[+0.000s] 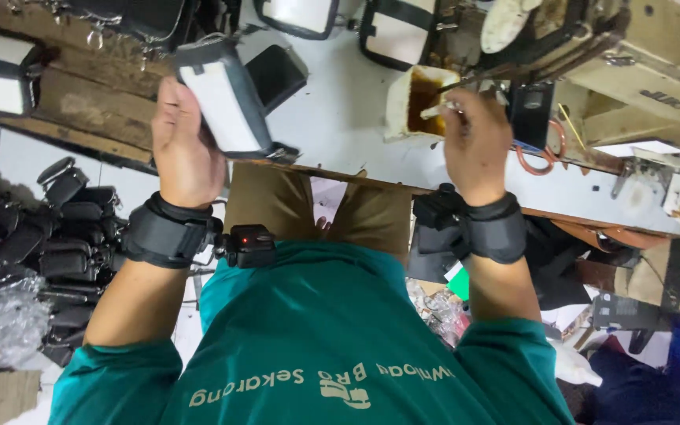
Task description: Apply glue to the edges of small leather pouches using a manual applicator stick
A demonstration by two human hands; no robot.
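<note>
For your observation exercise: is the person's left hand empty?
No, the left hand grips a black-edged pouch with a white panel, held up over the workbench.

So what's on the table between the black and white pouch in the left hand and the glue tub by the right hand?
In the head view, only bare white tabletop lies between the pouch and the glue tub.

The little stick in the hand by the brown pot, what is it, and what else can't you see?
- Head view: the stick is too thin and blurred to name; the right hand hides its rear end.
- The brown pot shows a stained inside; its contents are unclear.
- The left hand covers the pouch at one edge.
</note>
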